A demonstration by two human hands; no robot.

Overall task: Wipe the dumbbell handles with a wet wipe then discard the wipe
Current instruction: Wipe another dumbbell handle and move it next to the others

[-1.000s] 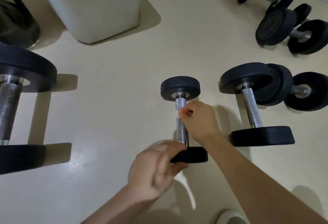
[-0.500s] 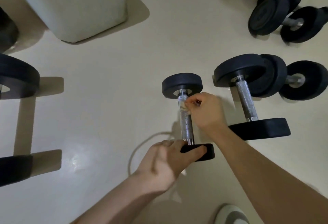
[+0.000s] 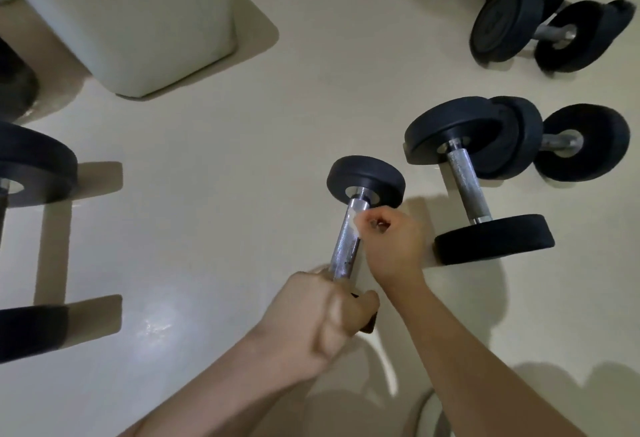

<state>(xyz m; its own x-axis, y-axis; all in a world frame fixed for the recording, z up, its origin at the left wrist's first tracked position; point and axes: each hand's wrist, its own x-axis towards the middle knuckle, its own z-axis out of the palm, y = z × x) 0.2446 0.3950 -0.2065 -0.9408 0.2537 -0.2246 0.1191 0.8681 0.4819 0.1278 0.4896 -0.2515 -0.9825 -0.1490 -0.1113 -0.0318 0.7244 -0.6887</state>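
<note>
A small black dumbbell (image 3: 365, 177) with a chrome knurled handle (image 3: 344, 246) lies on the cream floor in the middle. My left hand (image 3: 322, 319) grips its near weight plate, which is mostly hidden under my fingers. My right hand (image 3: 394, 242) pinches a small white wet wipe (image 3: 354, 220) against the far part of the handle, just below the far plate.
A larger dumbbell (image 3: 467, 180) lies just right of my right hand, with another (image 3: 581, 142) behind it. More dumbbells (image 3: 540, 24) sit at the top right. A big dumbbell (image 3: 31, 166) lies at the left edge. A white bin (image 3: 138, 14) stands at the top left.
My left hand closed more fully over the near plate and the dumbbell's near end swung left, tilting the handle. My right hand with the wipe stays at the handle's far end.
</note>
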